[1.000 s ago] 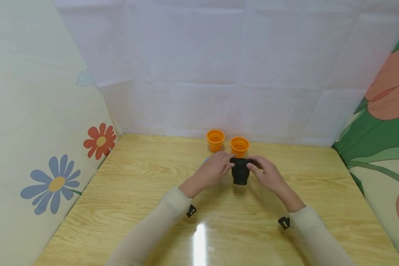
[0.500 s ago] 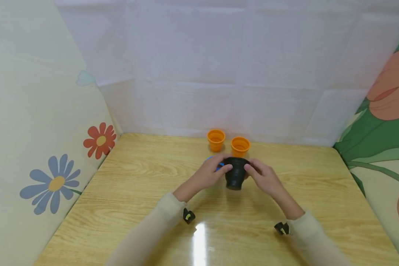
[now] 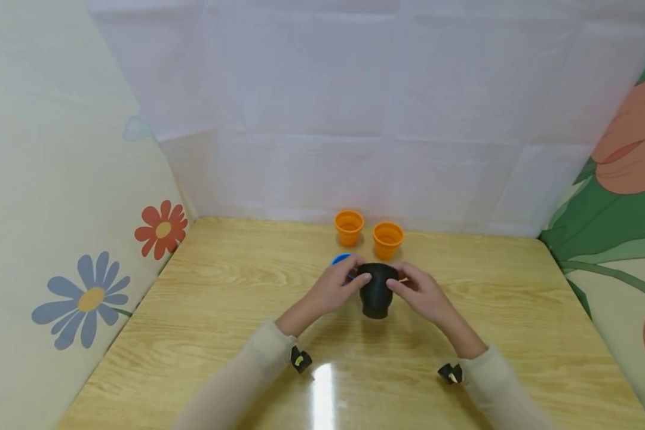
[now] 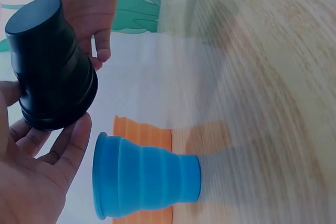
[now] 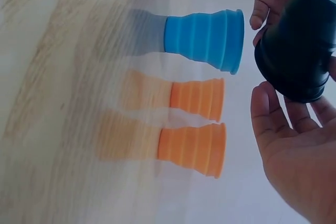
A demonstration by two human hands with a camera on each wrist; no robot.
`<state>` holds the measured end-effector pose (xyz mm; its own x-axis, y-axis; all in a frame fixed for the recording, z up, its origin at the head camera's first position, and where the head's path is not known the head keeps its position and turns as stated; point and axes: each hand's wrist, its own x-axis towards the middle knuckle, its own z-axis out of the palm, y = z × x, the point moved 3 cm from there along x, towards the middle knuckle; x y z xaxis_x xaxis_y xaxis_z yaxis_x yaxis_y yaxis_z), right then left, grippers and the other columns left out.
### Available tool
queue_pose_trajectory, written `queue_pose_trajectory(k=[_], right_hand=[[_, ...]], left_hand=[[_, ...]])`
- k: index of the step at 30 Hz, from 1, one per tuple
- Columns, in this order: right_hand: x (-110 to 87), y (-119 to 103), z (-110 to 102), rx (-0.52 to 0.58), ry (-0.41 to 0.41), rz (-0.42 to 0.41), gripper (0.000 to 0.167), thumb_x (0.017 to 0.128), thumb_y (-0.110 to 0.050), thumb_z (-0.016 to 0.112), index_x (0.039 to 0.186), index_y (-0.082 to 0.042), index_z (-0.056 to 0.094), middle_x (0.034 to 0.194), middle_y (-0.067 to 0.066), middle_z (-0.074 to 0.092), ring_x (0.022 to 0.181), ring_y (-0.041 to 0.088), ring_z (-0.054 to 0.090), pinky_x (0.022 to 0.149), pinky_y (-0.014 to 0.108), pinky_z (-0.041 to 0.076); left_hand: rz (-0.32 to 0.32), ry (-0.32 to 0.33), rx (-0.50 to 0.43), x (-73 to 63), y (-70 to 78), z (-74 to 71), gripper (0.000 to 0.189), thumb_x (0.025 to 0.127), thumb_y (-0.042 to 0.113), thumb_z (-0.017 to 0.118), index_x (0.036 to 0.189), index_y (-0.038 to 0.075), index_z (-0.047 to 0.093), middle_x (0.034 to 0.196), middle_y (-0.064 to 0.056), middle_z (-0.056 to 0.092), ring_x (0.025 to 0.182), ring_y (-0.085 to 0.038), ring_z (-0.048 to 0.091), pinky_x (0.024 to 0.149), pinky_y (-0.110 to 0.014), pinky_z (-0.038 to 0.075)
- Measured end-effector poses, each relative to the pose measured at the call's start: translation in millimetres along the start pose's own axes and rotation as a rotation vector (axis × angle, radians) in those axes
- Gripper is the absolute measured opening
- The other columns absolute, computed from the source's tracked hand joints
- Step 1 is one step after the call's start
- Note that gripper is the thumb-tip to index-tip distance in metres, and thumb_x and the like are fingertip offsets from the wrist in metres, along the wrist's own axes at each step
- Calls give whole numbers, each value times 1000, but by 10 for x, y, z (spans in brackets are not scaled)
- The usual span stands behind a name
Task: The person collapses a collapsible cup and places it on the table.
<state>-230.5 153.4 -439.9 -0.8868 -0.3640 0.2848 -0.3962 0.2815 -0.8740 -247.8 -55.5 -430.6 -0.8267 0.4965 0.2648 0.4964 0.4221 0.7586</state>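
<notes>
hands [image 3: 328, 291] [image 3: 421, 294] hold black cup [image 3: 377, 294] | blue rim [image 3: 341, 258] behind (partly hidden) | two orange cups [image 3: 349, 229] [image 3: 389, 242] farther back

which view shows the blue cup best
The left wrist view: there the blue cup appears largest, with its whole side unobstructed. The right wrist view also shows it whole, only smaller; in the head view, the left hand hides most of it.

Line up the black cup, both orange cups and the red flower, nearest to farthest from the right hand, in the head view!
1. Black cup: held in the right hand.
2. Right orange cup: behind the black cup.
3. Left orange cup: farther back, to the left.
4. Red flower: far over on the left.
</notes>
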Motion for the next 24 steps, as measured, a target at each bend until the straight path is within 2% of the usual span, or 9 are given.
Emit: queue_pose_trajectory(k=[9, 13, 20, 24], right_hand=[[-12, 27, 38, -54, 17, -70, 16, 99, -3, 63, 114, 3, 64, 98, 11, 68, 94, 15, 63, 89, 36, 58], [-25, 38, 55, -83, 16, -55, 14, 99, -4, 63, 113, 1, 65, 96, 9, 68, 91, 14, 62, 87, 37, 58], [-60, 11, 71, -143, 12, -53, 12, 100, -7, 63, 110, -3, 67, 87, 2, 66, 83, 11, 61, 80, 31, 58], [-63, 0, 81, -168, 13, -68, 11, 100, -8, 63, 109, -4, 68, 84, -1, 66, 80, 9, 61, 77, 29, 57]], left_hand=[[-6, 0, -13, -19, 4, -12, 18, 101, 19, 62, 114, 6, 61, 107, -10, 67, 93, -21, 67, 81, -31, 59], [-23, -14, -2, -32, 0, -22, 18, 101, 18, 63, 113, 6, 61, 106, -10, 68, 92, -20, 66, 80, -31, 59], [-11, -46, 9, -62, -12, -39, 19, 102, 22, 62, 113, 6, 64, 100, -7, 69, 85, -16, 62, 73, -28, 56], [-2, -62, -31, -90, -38, -50, 20, 104, 23, 59, 116, 7, 65, 98, -5, 68, 84, -15, 59, 72, -28, 53]])
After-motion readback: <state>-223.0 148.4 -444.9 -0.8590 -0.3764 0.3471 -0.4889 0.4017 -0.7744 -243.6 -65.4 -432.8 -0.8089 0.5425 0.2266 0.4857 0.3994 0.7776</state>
